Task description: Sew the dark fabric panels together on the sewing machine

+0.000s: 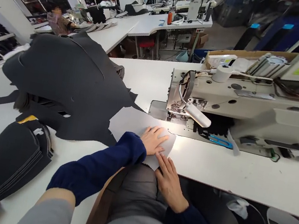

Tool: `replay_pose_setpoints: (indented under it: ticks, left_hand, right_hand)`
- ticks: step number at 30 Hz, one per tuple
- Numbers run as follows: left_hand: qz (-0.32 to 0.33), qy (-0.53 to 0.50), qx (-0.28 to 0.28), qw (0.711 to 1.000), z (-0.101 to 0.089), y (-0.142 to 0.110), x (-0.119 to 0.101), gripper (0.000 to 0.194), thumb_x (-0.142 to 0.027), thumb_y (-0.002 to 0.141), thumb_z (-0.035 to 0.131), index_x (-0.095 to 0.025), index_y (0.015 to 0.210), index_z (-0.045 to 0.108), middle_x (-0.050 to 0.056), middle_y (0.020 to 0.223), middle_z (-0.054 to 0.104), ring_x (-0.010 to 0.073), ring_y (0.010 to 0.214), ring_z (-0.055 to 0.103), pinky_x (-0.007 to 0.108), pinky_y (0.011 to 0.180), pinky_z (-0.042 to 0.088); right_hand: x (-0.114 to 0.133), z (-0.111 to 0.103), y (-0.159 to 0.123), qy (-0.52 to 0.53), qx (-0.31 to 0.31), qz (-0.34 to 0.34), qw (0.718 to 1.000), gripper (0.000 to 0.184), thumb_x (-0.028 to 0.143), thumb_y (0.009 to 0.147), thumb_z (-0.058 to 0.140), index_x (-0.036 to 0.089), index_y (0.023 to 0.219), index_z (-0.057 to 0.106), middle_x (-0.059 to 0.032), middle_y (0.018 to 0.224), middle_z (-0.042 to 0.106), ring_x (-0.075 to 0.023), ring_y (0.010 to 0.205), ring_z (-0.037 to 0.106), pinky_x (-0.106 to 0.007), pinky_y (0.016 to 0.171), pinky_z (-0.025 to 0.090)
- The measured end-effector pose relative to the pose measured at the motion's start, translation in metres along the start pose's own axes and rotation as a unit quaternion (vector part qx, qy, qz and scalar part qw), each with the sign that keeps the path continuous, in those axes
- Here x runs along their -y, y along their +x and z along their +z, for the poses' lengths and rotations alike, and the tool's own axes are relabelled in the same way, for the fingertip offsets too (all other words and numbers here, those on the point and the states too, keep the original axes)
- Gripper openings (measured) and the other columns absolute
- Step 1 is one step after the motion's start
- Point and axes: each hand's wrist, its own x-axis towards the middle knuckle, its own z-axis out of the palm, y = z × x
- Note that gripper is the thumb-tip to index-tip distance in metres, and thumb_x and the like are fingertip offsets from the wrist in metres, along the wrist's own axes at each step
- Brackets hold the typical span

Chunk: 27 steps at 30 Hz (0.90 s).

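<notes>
A light grey sheet (130,124), perhaps the underside of a fabric panel, lies on the white table in front of the sewing machine (207,95). My left hand (153,140) rests flat on it, fingers spread toward the needle area. Along the sheet's near right edge, my right hand (169,179) has its fingers extended, the tips touching the sheet. Its thumb is partly tucked at the edge. A large dark grey panel (72,71) adjoins the sheet on the left, heaped over a pile of cut pieces. Blue thread snips (221,141) lie at the machine's base.
Stacked dark panels (16,158) tied with pale strips sit at the left. A lit lamp (198,115) hangs by the machine head. Behind the machine stands a cardboard box (213,57). Other worktables and two people are in the background.
</notes>
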Motion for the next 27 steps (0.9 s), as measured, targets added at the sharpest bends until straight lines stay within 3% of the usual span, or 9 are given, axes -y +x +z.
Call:
replay_pose_setpoints:
  ticks: [3,8,11,17,27]
  left_hand:
    - [0.007,0.01,-0.012,1.0,-0.01,0.016,0.007,0.044,-0.044,0.091,0.047,-0.025,0.13,0.044,0.01,0.13,0.046,0.0256,0.117,0.043,0.042,0.096,0.038]
    - [0.021,0.044,-0.001,0.999,-0.01,0.051,0.019,0.028,-0.038,0.09,0.05,-0.017,0.108,0.057,0.008,0.111,0.055,0.0227,0.106,0.048,0.044,0.107,0.021]
    - [0.02,0.029,0.009,0.999,-0.009,0.065,0.023,0.027,-0.042,0.087,0.054,-0.017,0.095,0.059,0.008,0.105,0.056,0.0237,0.103,0.048,0.042,0.102,0.026]
    - [0.025,-0.017,0.081,0.996,-0.014,0.07,0.036,0.022,-0.037,0.09,0.05,-0.018,0.098,0.058,0.005,0.099,0.062,0.0212,0.094,0.052,0.033,0.081,0.038]
    - [-0.001,-0.026,0.045,0.999,-0.006,0.089,0.071,0.015,-0.029,0.089,0.051,-0.018,0.088,0.061,0.003,0.096,0.064,0.0193,0.094,0.054,0.034,0.084,0.036]
  right_hand:
    - [-0.002,-0.001,-0.001,-0.001,0.005,-0.007,1.0,0.022,0.003,0.085,0.04,0.014,0.081,0.059,-0.0106,0.145,0.034,-0.028,0.137,0.023,-0.05,0.108,0.035]
    - [-0.001,-0.008,0.002,-0.005,0.003,-0.022,1.0,0.026,0.001,0.086,0.036,0.012,0.083,0.058,-0.0132,0.142,0.038,-0.0287,0.137,0.022,-0.048,0.105,0.04]
    - [0.0,-0.009,0.004,-0.012,0.001,-0.022,1.0,0.025,0.0,0.086,0.036,0.012,0.083,0.058,-0.0148,0.142,0.039,-0.0296,0.137,0.023,-0.048,0.105,0.04]
    - [-0.004,-0.004,0.013,-0.022,0.024,-0.028,0.999,0.023,0.001,0.085,0.039,0.012,0.086,0.059,-0.0152,0.14,0.041,-0.0301,0.136,0.026,-0.048,0.104,0.041]
    - [-0.028,0.003,0.054,0.009,0.061,-0.042,0.997,0.025,-0.003,0.079,0.041,0.011,0.086,0.06,-0.0168,0.14,0.041,-0.0319,0.135,0.026,-0.05,0.106,0.038]
